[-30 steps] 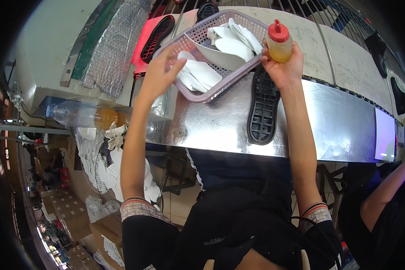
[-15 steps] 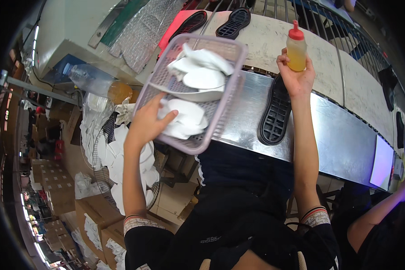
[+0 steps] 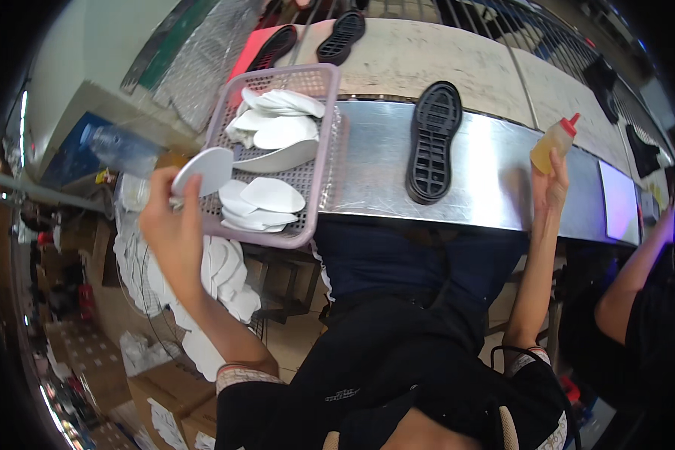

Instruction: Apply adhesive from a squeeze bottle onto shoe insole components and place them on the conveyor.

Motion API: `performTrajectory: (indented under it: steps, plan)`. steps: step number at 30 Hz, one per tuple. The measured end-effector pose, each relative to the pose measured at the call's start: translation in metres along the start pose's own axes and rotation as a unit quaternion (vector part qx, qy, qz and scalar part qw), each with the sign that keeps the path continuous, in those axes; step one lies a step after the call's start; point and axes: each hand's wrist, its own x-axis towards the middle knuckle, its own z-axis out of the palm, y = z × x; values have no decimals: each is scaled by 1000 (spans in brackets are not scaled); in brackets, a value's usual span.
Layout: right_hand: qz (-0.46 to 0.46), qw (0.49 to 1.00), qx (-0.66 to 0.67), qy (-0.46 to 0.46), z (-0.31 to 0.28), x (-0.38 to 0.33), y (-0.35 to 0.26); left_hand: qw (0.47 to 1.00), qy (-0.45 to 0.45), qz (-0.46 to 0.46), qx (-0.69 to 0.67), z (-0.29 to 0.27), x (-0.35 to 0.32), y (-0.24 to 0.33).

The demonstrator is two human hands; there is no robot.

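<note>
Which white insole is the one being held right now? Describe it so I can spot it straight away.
Find the shiny metal bench, then the lilac mesh basket at its left end. The white insole sits just outside the basket's left rim, raised in the grip of the left hand. Unlike the other insoles, which lie piled inside the basket, it alone is lifted.

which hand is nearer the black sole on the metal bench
Right. The right hand, holding a yellow squeeze bottle, is off to the black sole's right. The left hand holds a white insole beyond the far left side of the pink basket.
</note>
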Motion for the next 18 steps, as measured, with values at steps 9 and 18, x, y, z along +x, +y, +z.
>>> performTrajectory:
  steps: [9, 18]
  plan:
    - [-68, 936, -324, 116, 5, -29, -5, 905, -286, 105, -295, 160, 4, 141]
    - [-73, 832, -546, 72, 20, -42, 10, 867, -379, 244, -211, 311, 76, 170]
